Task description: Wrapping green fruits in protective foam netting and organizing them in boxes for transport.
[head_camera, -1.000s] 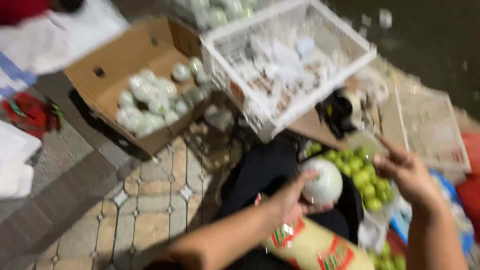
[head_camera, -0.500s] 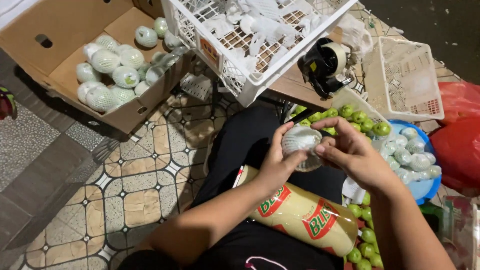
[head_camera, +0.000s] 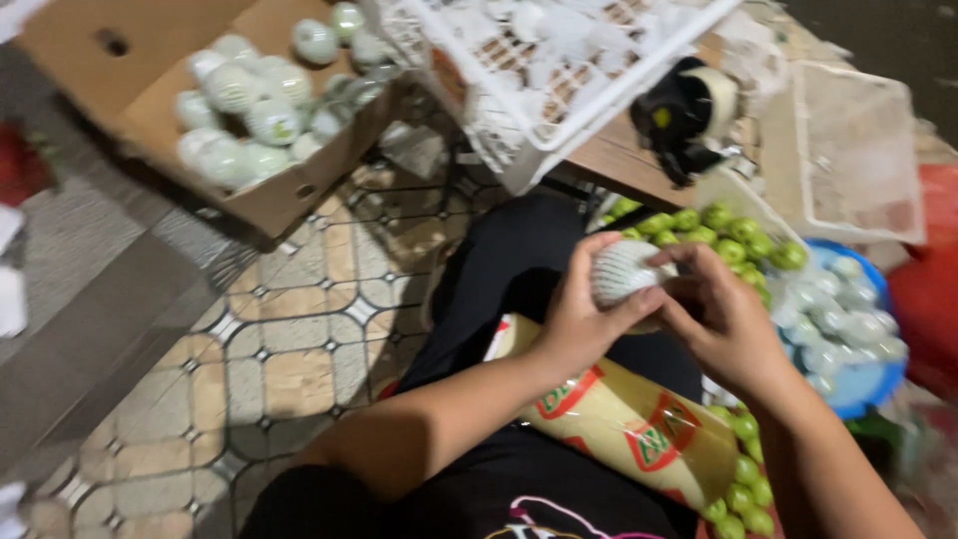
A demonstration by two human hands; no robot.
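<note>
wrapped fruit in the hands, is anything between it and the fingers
Nothing visible. The left hand and right hand both hold the net-wrapped fruit directly, fingers on its white foam net. The roll in yellow film lies lower, on the lap, clear of the grasp.

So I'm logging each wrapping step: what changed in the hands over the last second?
The right hand, raised and empty a second ago, came in and closed on the net-wrapped fruit. The left hand kept its grip throughout. The plastic roll stayed on the lap.

Fingers (head_camera: 639, 299) tighter around netted fruit (head_camera: 621, 271)
</note>
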